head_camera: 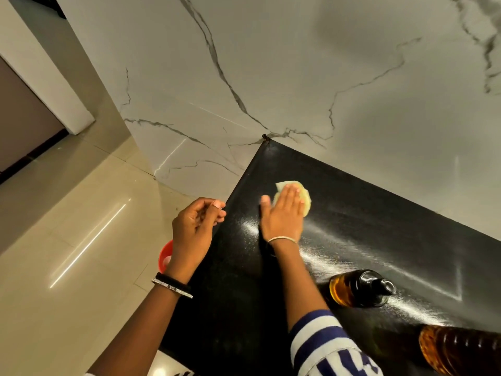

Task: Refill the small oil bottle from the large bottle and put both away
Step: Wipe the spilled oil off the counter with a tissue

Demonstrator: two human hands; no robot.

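Note:
The small oil bottle (357, 288) stands on the black counter (379, 226), filled with amber oil and topped by a dark spout. The large ribbed oil bottle (458, 351) shows at the lower right edge, partly cut off. My right hand (284, 213) lies flat with straight fingers on a pale yellow cloth (305, 199) near the counter's far left corner. My left hand (195, 226) hovers just off the counter's left edge, fingers loosely curled, nothing in it.
A white marble wall (298, 77) backs the counter. Beige floor tiles (81, 240) lie to the left. A red bowl-like object (165, 256) sits low behind my left wrist. Wet streaks shine on the counter surface.

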